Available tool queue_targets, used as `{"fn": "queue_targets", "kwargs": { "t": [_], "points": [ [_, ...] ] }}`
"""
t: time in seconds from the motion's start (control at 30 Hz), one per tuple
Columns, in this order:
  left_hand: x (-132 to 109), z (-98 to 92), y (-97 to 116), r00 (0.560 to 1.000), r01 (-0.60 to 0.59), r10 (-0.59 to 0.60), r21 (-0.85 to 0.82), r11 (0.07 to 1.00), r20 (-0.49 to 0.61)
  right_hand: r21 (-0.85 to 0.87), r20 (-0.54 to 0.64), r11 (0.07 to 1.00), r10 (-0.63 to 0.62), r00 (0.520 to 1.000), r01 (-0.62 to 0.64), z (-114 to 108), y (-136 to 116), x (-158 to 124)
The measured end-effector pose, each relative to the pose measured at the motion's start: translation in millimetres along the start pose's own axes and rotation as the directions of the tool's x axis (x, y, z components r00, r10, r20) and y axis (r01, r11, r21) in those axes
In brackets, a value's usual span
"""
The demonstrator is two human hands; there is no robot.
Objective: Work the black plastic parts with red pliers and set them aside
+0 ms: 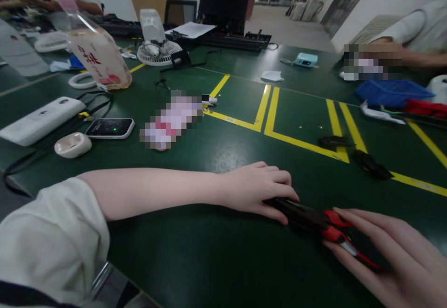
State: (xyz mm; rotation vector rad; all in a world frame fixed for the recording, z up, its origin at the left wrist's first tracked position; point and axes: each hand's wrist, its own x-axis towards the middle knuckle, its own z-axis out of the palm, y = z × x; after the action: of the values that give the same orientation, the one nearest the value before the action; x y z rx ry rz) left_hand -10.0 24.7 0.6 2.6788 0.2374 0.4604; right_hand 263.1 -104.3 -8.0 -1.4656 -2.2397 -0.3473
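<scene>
A long tool with black and red parts (pixel 316 222) lies on the dark green table (pixel 216 247) near the front right. My left hand (pixel 260 189) reaches across from the left, fingers curled over the tool's black end. My right hand (pixel 394 256) comes in from the bottom right and holds the red end, fingers wrapped round it. What kind of tool it is I cannot make out.
Yellow tape lines (pixel 268 117) mark boxes on the table. Two small black parts (pixel 372 164) lie to the right. At left sit a phone (pixel 110 127), a white case (pixel 72 145), cables, a plastic bottle (pixel 99 51) and a small fan (pixel 157 47). Other people sit at far left and right.
</scene>
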Motion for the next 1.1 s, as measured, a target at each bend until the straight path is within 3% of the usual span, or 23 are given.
{"fn": "queue_targets", "kwargs": {
  "t": [0.13, 0.33, 0.53, 0.83, 1.1],
  "points": [
    [0.2, 0.0, 0.5, 1.000, -0.007, 0.007, -0.012, 1.000, -0.009, 0.003, 0.068, 0.992, -0.122, 0.990, 0.122, -5.9, 8.2, -0.1],
    [0.5, -2.0, 3.1, 1.000, 0.020, -0.020, -0.016, 1.000, 0.007, 0.005, 0.086, 0.985, -0.171, 0.981, 0.172, -9.9, 6.5, 9.5],
    [0.3, -2.2, 4.0, 0.999, 0.042, -0.041, -0.004, 0.999, 0.028, 0.062, 0.111, 0.993, -0.109, 0.988, 0.102, -11.5, -1.2, 11.7],
    [0.1, -0.3, 4.6, 1.000, 0.026, -0.026, 0.017, 1.000, 0.010, 0.048, 0.089, 0.988, -0.151, 0.985, 0.147, -15.1, 1.3, 11.6],
    [-0.1, -1.2, 6.6, 0.999, 0.040, -0.040, -0.002, 0.999, 0.028, 0.133, 0.101, 0.990, -0.051, 0.994, 0.037, -14.3, -4.9, 5.6]
  ]
}}
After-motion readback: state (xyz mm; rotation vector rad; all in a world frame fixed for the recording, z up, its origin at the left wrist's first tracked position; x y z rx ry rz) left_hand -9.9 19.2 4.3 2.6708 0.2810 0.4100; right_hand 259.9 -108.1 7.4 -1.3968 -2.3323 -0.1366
